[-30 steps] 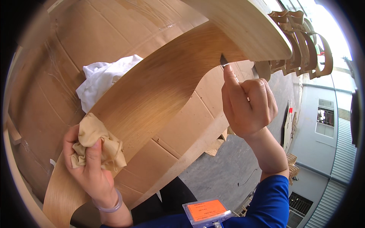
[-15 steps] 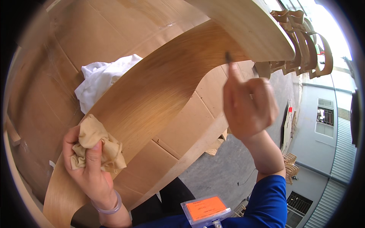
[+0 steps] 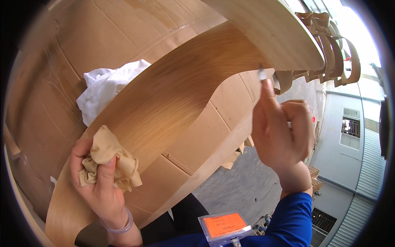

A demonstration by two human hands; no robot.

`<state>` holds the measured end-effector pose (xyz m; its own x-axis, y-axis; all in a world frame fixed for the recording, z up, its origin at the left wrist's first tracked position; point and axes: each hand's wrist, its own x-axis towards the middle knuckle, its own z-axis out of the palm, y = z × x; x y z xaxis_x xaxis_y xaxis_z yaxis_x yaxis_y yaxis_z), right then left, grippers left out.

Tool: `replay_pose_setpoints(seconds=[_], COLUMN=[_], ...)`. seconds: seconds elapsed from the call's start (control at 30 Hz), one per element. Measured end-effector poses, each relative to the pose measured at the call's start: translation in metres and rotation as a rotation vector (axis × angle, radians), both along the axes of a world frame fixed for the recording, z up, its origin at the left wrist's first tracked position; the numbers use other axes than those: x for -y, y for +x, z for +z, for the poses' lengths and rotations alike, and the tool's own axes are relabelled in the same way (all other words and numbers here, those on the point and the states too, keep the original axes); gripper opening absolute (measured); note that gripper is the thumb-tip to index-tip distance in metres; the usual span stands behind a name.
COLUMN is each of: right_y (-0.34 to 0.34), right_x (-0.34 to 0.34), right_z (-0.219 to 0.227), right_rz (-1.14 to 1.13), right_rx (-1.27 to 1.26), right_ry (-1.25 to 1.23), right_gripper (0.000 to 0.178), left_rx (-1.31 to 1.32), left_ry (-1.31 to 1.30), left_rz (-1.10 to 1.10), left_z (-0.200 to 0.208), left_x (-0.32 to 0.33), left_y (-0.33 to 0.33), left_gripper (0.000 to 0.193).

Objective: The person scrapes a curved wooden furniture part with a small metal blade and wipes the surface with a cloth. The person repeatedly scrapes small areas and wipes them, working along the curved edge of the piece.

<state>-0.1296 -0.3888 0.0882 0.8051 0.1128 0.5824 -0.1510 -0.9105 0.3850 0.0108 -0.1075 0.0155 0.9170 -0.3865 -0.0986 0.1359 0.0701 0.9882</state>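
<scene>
Pinching a crumpled tan cloth (image 3: 105, 148) at lower left, the left hand (image 3: 100, 184) overlaps a long, curved wooden panel (image 3: 164, 99) mid-frame; right of centre, the right hand (image 3: 282, 131) grips a small dark-tipped tool (image 3: 262, 74).

You're in a woodworking workshop. A curved honey-brown wooden panel (image 3: 164, 92) crosses your brown cardboard-covered tabletop (image 3: 201, 131); bent tan wooden frames (image 3: 338, 61) cluster beyond the tabletop's right edge.

Two hands (image 3: 101, 187) (image 3: 284, 131), two cloths (image 3: 109, 150) (image 3: 105, 90), one tool (image 3: 262, 74), one bracelet (image 3: 130, 222), one badge (image 3: 224, 225)
</scene>
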Motion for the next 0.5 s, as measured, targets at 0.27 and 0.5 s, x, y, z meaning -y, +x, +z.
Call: replay_pose_setpoints(seconds=[0.27,0.5], right_y=[0.004,0.001], right_x=[-0.008,-0.049], right_z=[-0.013,-0.026], right_rz=[-0.015,-0.168], right_rx=[-0.023,0.202], right_ry=[0.408,1.974], right_gripper=[0.016,0.015], left_rx=[-0.071,-0.463], left_ry=[-0.019,-0.373], left_rz=[0.001,-0.189], left_z=[0.003,-0.003], left_x=[0.024,0.090], left_y=[-0.002,-0.032], left_gripper=[0.033,0.030])
